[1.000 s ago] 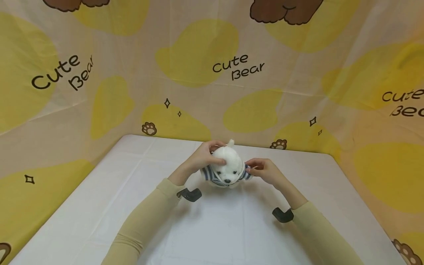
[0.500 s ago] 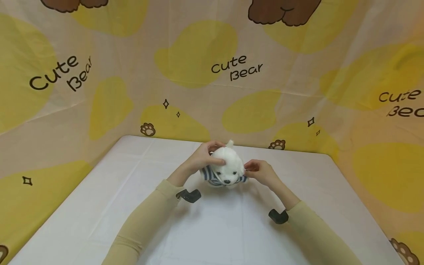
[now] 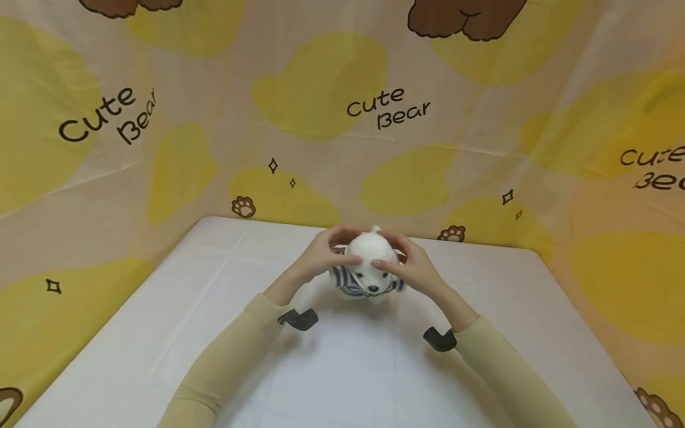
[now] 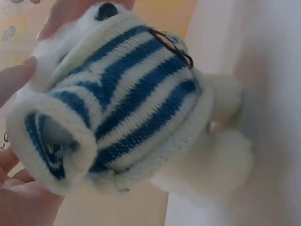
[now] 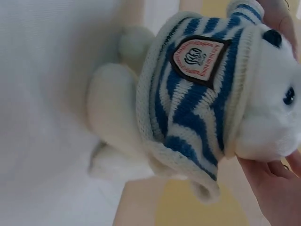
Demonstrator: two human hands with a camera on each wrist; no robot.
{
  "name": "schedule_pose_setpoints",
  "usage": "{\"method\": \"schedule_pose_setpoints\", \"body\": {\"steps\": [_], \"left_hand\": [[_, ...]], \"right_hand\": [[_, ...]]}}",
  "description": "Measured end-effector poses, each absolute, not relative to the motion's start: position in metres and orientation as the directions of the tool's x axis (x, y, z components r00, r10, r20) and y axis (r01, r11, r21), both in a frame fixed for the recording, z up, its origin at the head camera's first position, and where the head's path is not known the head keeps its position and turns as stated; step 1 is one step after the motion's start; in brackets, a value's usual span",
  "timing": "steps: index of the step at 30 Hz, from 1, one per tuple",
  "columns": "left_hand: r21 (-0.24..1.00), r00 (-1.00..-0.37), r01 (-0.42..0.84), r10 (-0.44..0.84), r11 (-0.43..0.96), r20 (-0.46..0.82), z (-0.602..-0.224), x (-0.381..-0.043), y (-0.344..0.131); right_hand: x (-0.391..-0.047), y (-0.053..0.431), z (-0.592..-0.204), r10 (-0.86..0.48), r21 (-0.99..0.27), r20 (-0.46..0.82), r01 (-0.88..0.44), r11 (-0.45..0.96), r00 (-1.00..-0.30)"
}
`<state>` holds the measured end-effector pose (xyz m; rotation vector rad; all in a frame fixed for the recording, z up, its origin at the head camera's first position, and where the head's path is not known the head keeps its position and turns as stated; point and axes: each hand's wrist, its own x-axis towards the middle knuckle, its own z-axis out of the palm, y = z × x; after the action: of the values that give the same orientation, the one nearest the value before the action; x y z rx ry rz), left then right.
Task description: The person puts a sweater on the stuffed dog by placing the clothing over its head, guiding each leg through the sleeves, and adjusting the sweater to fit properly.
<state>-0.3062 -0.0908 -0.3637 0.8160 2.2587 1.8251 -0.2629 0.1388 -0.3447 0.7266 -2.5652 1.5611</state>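
Observation:
A white plush bear [image 3: 373, 246] faces me near the back of the table, its legs down at the tabletop. It wears a blue-and-white striped knit sweater [image 4: 141, 89] with a crest patch [image 5: 200, 59] on the chest. My left hand [image 3: 314, 257] holds the head from the left, thumb across the forehead. From the other side my right hand [image 3: 420, 267] grips it likewise, the two thumb tips close together. In the left wrist view one sleeve cuff [image 4: 80, 141] gapes, hollow inside. The fingers behind the head are mostly hidden.
A white-covered table [image 3: 342, 368] spreads toward me. Behind and beside it hangs a yellow patterned cloth [image 3: 316, 83] with "Cute Bear" lettering. Black wrist mounts [image 3: 301, 320] stick out inward from both cuffs.
My right hand has left the sweater's sleeve on the right and moved up to the bear's head, gripping it. My left hand keeps its hold. The bear has turned slightly more upright.

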Motion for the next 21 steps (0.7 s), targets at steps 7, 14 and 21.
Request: {"method": "schedule_pose_setpoints", "body": {"steps": [7,14,21], "left_hand": [[0.929,-0.878,0.316,0.43,0.192,0.21,-0.372,-0.304,-0.106],[0.921,-0.925,0.251,0.355,0.297,0.138,-0.382,-0.297,-0.118],[0.921,-0.938,0.258,0.303,0.291,0.167,-0.39,-0.297,-0.123]], "right_hand": [[-0.282,0.131,-0.357,-0.344,-0.8,0.288,-0.422,0.428,-0.894],[-0.289,0.135,-0.364,-0.325,-0.805,0.285,-0.409,0.429,-0.902],[-0.285,0.133,-0.359,-0.295,-0.813,0.269,-0.381,0.44,-0.917]]}}
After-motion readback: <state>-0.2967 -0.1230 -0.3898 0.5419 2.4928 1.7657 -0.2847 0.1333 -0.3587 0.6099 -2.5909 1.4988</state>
